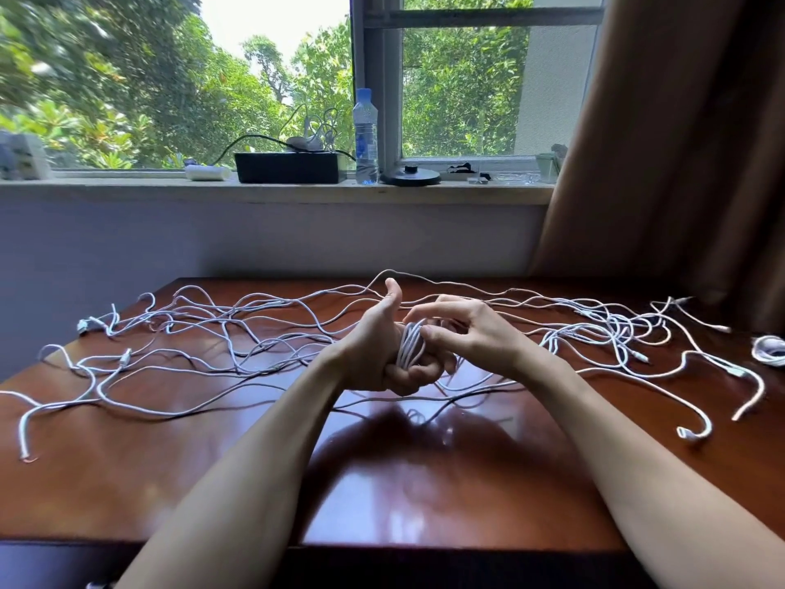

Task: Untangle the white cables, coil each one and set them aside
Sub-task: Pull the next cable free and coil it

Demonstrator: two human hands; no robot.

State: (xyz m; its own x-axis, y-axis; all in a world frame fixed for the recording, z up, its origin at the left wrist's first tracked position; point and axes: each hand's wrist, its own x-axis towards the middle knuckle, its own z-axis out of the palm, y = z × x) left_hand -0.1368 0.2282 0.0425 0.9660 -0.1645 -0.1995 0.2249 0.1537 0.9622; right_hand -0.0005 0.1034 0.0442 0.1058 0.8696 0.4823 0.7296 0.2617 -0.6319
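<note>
Several white cables (pixel 238 333) lie tangled across the brown wooden table (pixel 424 482). Above the table's middle my left hand (pixel 378 346) grips a small coil of white cable (pixel 410 344), thumb pointing up and fingers curled under the loops. My right hand (pixel 463 329) is against the coil from the right; its thumb and a curled finger pinch a strand at the loops while the forefinger points left. A finished coil (pixel 769 350) lies at the table's right edge.
Loose cable ends with plugs lie near the left edge (pixel 25 452) and the right front (pixel 692 433). A window sill behind holds a black box (pixel 291 167), a water bottle (pixel 365 138) and a round black base (pixel 410 176). A brown curtain (pixel 679 142) hangs at the right.
</note>
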